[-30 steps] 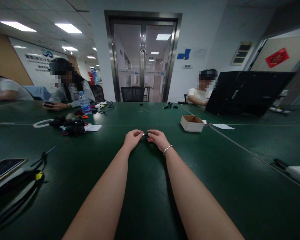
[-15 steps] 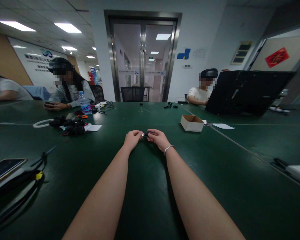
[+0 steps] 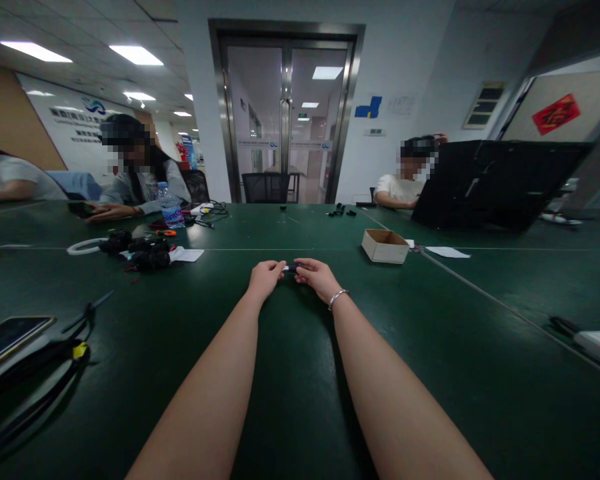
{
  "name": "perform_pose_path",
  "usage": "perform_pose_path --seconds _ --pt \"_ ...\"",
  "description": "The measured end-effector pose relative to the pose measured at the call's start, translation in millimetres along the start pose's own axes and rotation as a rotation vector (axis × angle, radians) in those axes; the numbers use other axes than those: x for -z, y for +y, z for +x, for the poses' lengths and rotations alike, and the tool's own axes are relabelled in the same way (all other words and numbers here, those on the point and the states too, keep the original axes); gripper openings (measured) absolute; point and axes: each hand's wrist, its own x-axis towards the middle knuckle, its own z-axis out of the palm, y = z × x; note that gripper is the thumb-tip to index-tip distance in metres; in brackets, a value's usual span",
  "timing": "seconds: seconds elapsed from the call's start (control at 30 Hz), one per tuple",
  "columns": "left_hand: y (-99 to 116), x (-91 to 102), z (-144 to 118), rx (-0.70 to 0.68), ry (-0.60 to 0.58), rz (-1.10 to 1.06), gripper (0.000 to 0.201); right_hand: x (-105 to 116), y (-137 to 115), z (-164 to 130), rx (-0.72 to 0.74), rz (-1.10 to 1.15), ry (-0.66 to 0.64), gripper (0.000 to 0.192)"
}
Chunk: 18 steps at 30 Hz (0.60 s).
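Both my hands meet around a small dark object with a shiny silver end (image 3: 291,269), just above or on the green table (image 3: 300,360). My left hand (image 3: 267,279) pinches its silver end between thumb and fingers. From the other side, my right hand (image 3: 318,277), with a silver bracelet at the wrist, grips the black end. The object is too small and too covered by fingers to name its kind.
Right of my hands stands an open cardboard box (image 3: 384,248). Black devices (image 3: 143,249), a water bottle (image 3: 170,207) and cables lie left. A phone (image 3: 15,337) and looped black cable (image 3: 75,373) sit near left. A large black panel (image 3: 500,183) stands right; people sit opposite.
My hands hold nearly the same place and grip. Across the table at left, a person's hands with a dark phone have shifted slightly left.
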Motion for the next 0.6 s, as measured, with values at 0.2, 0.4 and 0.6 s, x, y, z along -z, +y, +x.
perform_pose_path --seconds 0.2,0.4,0.6 --pt "-2.0 -0.6 1.0 0.014 -0.007 -0.002 0.040 0.2 -0.4 0.1 0.001 -0.007 -0.017 0.023" --pt "-3.8 -1.7 2.2 0.036 -0.019 -0.011 0.038 -0.8 -2.8 -2.3 -0.008 -0.017 -0.003 0.024" --pt "-7.3 -3.4 4.5 -0.070 -0.028 -0.145 0.019 -0.4 -0.5 0.0 0.014 0.002 0.005 0.022"
